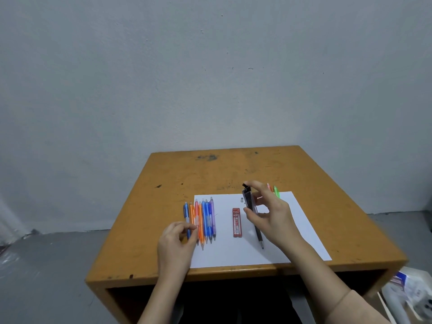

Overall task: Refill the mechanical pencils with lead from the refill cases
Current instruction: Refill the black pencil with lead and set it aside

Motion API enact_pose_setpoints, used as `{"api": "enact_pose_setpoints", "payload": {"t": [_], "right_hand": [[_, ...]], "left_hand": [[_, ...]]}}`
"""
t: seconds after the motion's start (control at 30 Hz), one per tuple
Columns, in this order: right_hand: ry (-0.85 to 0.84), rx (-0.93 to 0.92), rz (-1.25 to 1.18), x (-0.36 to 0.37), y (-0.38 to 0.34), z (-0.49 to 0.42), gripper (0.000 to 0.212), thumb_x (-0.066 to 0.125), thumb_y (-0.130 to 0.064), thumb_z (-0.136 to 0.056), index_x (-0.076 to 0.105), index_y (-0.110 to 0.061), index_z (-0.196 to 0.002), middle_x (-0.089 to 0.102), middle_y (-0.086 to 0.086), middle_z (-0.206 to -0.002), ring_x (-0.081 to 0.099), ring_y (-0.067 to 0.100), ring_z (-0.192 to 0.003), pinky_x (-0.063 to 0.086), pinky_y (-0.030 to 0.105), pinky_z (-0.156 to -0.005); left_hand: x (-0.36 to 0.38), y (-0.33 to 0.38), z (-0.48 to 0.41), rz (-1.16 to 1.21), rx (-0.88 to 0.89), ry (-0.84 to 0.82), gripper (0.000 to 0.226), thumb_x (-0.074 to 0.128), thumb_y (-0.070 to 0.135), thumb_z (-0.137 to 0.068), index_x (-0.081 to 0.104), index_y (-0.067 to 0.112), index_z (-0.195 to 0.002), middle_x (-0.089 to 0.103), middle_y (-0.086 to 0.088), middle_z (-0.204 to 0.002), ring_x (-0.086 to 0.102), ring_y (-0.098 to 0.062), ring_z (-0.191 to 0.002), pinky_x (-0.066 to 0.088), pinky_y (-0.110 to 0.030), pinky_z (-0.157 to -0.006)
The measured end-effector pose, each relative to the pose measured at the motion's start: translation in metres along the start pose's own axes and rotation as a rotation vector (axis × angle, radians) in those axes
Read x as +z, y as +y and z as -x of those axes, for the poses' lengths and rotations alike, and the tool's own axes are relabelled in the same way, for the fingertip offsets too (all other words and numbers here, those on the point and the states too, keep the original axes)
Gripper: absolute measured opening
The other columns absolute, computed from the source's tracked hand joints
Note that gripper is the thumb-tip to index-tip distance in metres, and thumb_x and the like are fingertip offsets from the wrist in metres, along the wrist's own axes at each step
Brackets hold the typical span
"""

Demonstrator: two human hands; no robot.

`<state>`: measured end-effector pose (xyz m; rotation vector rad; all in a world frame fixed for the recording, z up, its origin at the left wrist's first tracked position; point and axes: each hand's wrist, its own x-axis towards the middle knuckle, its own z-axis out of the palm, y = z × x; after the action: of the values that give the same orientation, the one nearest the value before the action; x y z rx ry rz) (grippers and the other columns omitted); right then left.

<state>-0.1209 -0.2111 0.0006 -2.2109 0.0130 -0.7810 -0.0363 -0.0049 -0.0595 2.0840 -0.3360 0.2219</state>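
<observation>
My right hand (268,218) pinches a dark, see-through refill case (248,199) with a black cap; my left hand (176,242) curls at the coloured pencils (205,220), grip unclear.

Soft, even light is casting only faint shadows on the paper (233,253); the near corners are blurring and warping.

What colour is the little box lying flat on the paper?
The box is red, clearest in the head view.

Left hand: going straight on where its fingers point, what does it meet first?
Probably the leftmost orange pencil in the row. The left hand has its fingertips almost on it, but its height is unclear.
</observation>
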Motion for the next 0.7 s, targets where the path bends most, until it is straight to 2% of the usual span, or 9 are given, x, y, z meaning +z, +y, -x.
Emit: {"api": "enact_pose_setpoints", "payload": {"t": [0.13, 0.3, 0.43, 0.53, 0.7], "right_hand": [[0.012, 0.028, -0.005, -0.001, -0.001, 0.003, 0.052, 0.071, -0.01, -0.082, 0.049, -0.041, -0.117, 0.053, -0.029, -0.099, 0.061, 0.006, -0.089, 0.055, 0.016, -0.068], [-0.013, 0.074, -0.021, -0.002, -0.003, 0.003, 0.049, 0.072, -0.01, -0.081, 0.051, -0.037, -0.117, 0.055, -0.029, -0.099, 0.06, 0.0, -0.089, 0.049, 0.008, -0.067], [0.0, 0.12, 0.003, -0.002, -0.007, 0.0, 0.056, 0.074, -0.016, -0.08, 0.045, -0.046, -0.117, 0.057, -0.022, -0.09, 0.057, -0.001, -0.087, 0.051, 0.011, -0.063], [0.042, 0.149, -0.036, -0.002, -0.009, -0.006, 0.058, 0.072, -0.012, -0.081, 0.042, -0.049, -0.116, 0.059, -0.013, -0.089, 0.057, 0.001, -0.078, 0.05, 0.011, -0.059], [0.077, 0.226, -0.119, 0.0, -0.009, -0.016, 0.055, 0.065, -0.004, -0.083, 0.046, -0.04, -0.12, 0.064, -0.005, -0.1, 0.061, 0.01, -0.072, 0.055, 0.02, -0.065]], "left_hand": [[0.0, -0.002, -0.001, 0.007, 0.0, 0.007, 0.008, 0.074, 0.024, -0.08, 0.068, 0.028, -0.082, 0.06, 0.018, -0.09, 0.058, -0.003, -0.087, 0.051, -0.022, -0.066], [0.001, -0.003, -0.001, -0.013, 0.007, 0.015, 0.008, 0.074, 0.025, -0.08, 0.068, 0.029, -0.083, 0.06, 0.016, -0.09, 0.058, -0.003, -0.085, 0.046, -0.016, -0.062], [0.001, -0.002, 0.0, -0.012, 0.002, 0.019, 0.008, 0.074, 0.026, -0.079, 0.068, 0.029, -0.084, 0.06, 0.018, -0.09, 0.058, -0.003, -0.085, 0.046, -0.015, -0.062], [0.001, -0.002, 0.0, -0.003, 0.008, 0.024, 0.009, 0.074, 0.026, -0.079, 0.067, 0.03, -0.082, 0.06, 0.018, -0.09, 0.058, -0.004, -0.086, 0.047, -0.018, -0.063], [0.0, -0.004, 0.0, 0.026, 0.013, 0.034, 0.011, 0.076, 0.023, -0.078, 0.068, 0.03, -0.078, 0.061, 0.017, -0.086, 0.058, -0.004, -0.083, 0.052, -0.026, -0.066]]}}
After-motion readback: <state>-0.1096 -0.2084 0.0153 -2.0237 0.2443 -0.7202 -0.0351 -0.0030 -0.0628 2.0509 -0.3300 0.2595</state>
